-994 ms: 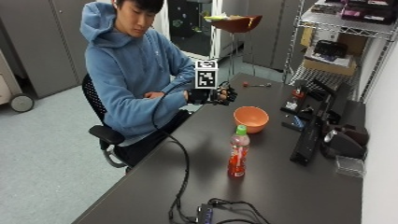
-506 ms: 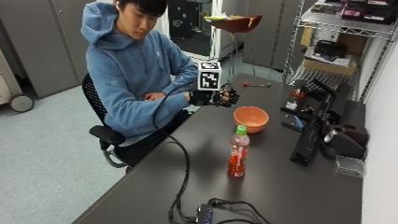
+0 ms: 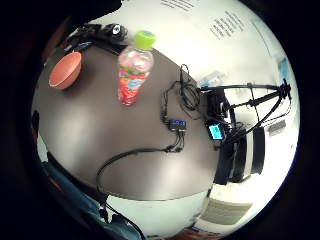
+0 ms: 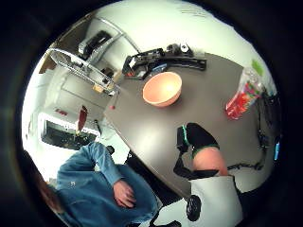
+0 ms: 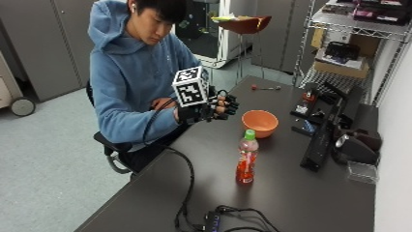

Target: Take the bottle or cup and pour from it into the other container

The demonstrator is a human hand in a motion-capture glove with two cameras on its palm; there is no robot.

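Table [image 5: 302, 193], dark and long, carries a clear plastic bottle of red drink with a green cap [image 5: 246, 157] standing upright mid-surface, near the round orange bowl [image 5: 260, 123] but apart from it. Bare tabletop lies between both and the near edge. The black-gloved right hand [image 5: 215, 107] hovers above that edge beside the bowl, fingers loosely curled, holding nothing. Black cables [image 5: 222, 220] trail along the table's near end.

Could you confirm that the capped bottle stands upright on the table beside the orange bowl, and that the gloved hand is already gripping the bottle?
Not quite: the hand is not gripping the bottle. In the outside view it is raised above the table edge, apart from the bottle and holding nothing. The rest holds: the bottle stands upright, green cap on, beside the orange bowl on the table.
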